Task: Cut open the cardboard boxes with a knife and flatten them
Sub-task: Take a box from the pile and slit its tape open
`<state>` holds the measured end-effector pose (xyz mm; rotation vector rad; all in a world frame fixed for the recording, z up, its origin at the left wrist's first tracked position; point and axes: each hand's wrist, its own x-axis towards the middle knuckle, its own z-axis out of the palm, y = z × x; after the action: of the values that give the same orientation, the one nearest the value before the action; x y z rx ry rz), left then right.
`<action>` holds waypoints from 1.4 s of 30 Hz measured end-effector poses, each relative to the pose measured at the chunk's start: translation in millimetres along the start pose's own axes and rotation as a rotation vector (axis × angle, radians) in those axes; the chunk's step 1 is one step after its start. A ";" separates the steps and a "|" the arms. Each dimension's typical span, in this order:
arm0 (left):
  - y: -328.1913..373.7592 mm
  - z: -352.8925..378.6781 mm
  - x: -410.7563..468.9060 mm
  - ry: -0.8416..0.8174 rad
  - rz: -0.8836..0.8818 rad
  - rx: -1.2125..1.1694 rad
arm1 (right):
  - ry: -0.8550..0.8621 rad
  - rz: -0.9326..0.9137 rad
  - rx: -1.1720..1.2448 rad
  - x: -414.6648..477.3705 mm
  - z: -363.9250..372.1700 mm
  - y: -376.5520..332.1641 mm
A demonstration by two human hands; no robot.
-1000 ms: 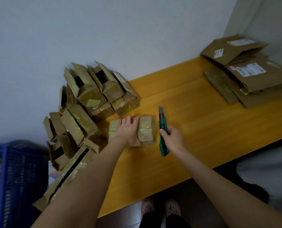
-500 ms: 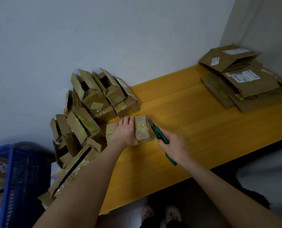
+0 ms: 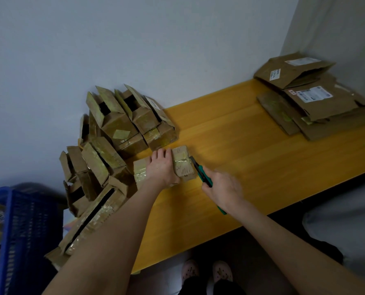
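Observation:
A small taped cardboard box point(image 3: 182, 162) lies on the yellow wooden table point(image 3: 251, 158). My left hand point(image 3: 161, 168) presses flat on top of it with straight fingers. My right hand point(image 3: 223, 189) grips a green utility knife point(image 3: 203, 174), whose blade end touches the box's right side. A heap of several opened cardboard boxes point(image 3: 117, 133) rises to the left against the wall. At the far right corner lies a stack of flattened boxes point(image 3: 309, 99) with shipping labels.
A blue plastic crate point(image 3: 17, 226) holding more cardboard stands on the floor at the left. My feet in slippers point(image 3: 207, 271) show below the table's front edge. White walls close the back and right sides.
My right hand lifted the knife off the table, turned it and brought its blade to the box's right side. My left hand stayed on the box.

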<state>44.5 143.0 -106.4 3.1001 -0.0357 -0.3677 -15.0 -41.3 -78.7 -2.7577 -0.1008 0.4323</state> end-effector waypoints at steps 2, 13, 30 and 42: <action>0.0 -0.1 2.3 -0.009 -0.016 -0.005 | -0.019 0.006 -0.018 -1.6 -0.9 -0.9; 3.8 -25.7 14.5 -0.132 -0.296 -0.231 | 0.118 0.306 0.758 25.3 6.6 3.5; -6.9 24.2 -5.7 -0.265 -0.638 -0.516 | -0.154 0.429 0.459 91.9 87.6 -5.9; -23.1 30.4 -8.8 -0.209 -0.434 -0.465 | -0.292 0.262 0.599 62.3 90.3 -40.1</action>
<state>29.3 165.8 -134.4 2.5748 0.6296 -0.6063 15.7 33.4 -163.1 -2.1092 0.2787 0.7864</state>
